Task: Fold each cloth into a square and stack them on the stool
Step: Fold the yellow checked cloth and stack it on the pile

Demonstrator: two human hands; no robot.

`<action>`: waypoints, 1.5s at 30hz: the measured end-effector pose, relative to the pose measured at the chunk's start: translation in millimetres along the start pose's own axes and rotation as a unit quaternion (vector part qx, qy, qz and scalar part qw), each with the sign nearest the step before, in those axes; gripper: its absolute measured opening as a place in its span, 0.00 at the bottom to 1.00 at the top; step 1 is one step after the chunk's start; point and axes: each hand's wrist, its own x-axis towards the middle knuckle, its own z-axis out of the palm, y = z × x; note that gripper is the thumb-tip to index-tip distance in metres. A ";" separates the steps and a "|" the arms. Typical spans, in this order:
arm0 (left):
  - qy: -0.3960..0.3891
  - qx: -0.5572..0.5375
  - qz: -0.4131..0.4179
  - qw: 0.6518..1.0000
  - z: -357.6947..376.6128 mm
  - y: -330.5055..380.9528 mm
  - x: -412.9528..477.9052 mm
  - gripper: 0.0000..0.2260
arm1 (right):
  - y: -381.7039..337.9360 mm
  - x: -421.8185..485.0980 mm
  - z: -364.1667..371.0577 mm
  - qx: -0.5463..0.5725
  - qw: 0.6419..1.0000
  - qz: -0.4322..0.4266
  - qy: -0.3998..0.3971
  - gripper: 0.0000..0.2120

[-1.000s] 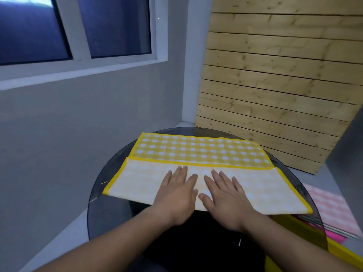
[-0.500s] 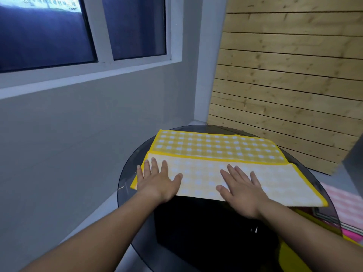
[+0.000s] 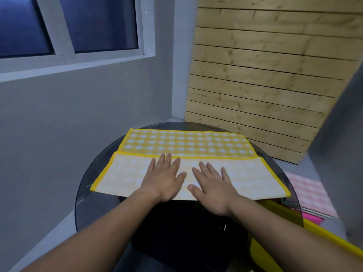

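My left hand (image 3: pixel 164 178) and right hand (image 3: pixel 213 186) lie flat, fingers straight, gripping nothing, on the yellow cloth's (image 3: pixel 186 143) near flap atop the glass table (image 3: pixel 86 205); I'd smooth outward, pressing evenly, before folding crosswise.

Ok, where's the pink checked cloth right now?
In the head view, the pink checked cloth lies at the far right, just beyond the rim of the round glass table, to the right of the yellow cloth spread on that table.

Dim bluish indoor light, dark window (image 3: pixel 98 24), soft shadows, wide-angle bending at edges, slight overall softness
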 end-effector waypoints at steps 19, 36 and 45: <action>0.042 0.022 -0.017 0.999 -5.7 14.2 8.2 0.17 | 122.1 34.0 -54.2 0.077 0.971 0.138 0.178 0.19; 0.162 0.017 -0.020 0.986 15.1 6.2 16.1 0.22 | 121.4 205.5 -65.8 0.297 0.933 0.076 0.189 0.17; 0.169 0.000 -0.019 0.985 16.5 5.5 16.5 0.24 | 109.2 188.2 -91.9 0.215 0.950 0.043 0.222 0.03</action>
